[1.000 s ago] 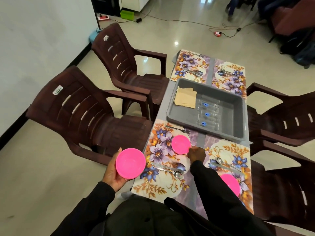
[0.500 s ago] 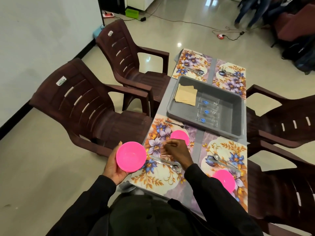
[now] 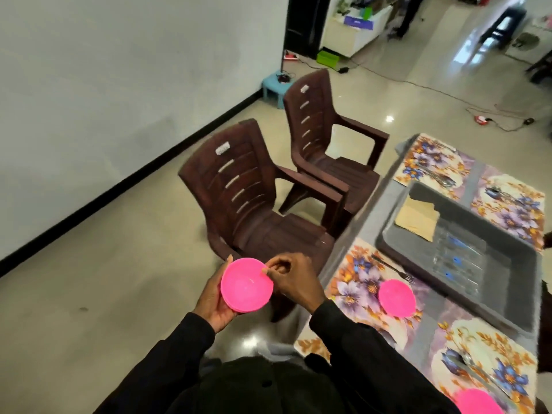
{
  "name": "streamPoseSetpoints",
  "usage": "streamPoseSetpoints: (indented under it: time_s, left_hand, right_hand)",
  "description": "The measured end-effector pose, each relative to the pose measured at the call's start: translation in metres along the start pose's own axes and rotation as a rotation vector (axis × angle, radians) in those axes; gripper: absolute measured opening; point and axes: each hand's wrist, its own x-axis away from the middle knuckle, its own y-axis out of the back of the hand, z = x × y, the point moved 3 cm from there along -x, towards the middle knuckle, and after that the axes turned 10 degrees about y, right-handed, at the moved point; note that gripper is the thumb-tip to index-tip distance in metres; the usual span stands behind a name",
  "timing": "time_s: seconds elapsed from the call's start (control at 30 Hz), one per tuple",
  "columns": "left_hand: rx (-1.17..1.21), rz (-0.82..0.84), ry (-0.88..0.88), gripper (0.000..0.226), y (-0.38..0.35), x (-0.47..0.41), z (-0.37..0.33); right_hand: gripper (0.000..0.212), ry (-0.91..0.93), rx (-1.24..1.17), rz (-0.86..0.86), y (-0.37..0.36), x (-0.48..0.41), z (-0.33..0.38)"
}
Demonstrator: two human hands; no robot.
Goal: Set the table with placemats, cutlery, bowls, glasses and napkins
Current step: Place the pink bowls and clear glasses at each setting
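A plain white wall [image 3: 119, 85] runs along the left, edged by a black skirting [image 3: 149, 171] above the glossy beige floor [image 3: 104, 279]. A near armchair [image 3: 239, 198] and a far armchair [image 3: 322, 135], both dark brown plastic, stand side by side. Beyond them are a pale blue stool [image 3: 273, 85], a white cabinet [image 3: 352, 34] and trailing cables [image 3: 418, 85].

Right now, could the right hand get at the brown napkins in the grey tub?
Probably, after letting go. The right hand pinches the rim of the pink bowl that the left hand holds. The napkins lie uncovered in the open grey tub, nothing between.
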Motion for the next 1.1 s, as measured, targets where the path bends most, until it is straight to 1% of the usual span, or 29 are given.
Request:
streamPoseSetpoints:
  time_s: [0.07, 0.23, 0.37, 0.53, 0.6, 0.73, 0.83, 0.97, 1.03, 1.1]
  left_hand:
    - [0.008, -0.028, -0.035, 0.042, 0.026, 0.006, -0.031]
    - [0.056, -0.088, -0.065, 0.041, 0.093, 0.027, -0.109]
    - [0.095, -0.089, -0.132, 0.032, 0.146, 0.048, -0.165]
    - [0.106, -0.074, -0.162, 0.041, 0.195, 0.059, -0.212]
    - [0.119, -0.081, -0.179, 0.038, 0.205, 0.059, -0.227]
    - [0.099, -0.105, -0.209, 0.025, 0.205, 0.054, -0.265]
    - [0.096, -0.109, -0.197, 0.029, 0.203, 0.040, -0.302]
    - [0.040, -0.087, -0.197, 0.038, 0.204, 0.011, -0.370]
    - [-0.008, -0.073, -0.181, 0.040, 0.200, -0.003, -0.407]
    - [-0.004, -0.067, -0.146, 0.041, 0.195, -0.021, -0.440]
  right_hand:
    - [0.002, 0.030, 0.032, 0.049, -0.031, -0.026, 0.021]
    - [0.009, 0.124, 0.120, 0.170, -0.115, -0.089, 0.073]
    - [0.015, 0.182, 0.147, 0.237, -0.181, -0.131, 0.118]
    - [0.020, 0.282, 0.188, 0.320, -0.232, -0.169, 0.160]
    - [0.022, 0.293, 0.198, 0.345, -0.245, -0.184, 0.168]
    - [0.023, 0.304, 0.207, 0.374, -0.261, -0.224, 0.172]
    - [0.023, 0.280, 0.193, 0.379, -0.270, -0.263, 0.173]
    - [0.024, 0.262, 0.165, 0.363, -0.286, -0.333, 0.174]
    - [0.021, 0.252, 0.142, 0.347, -0.290, -0.370, 0.177]
    - [0.017, 0.231, 0.129, 0.324, -0.288, -0.405, 0.183]
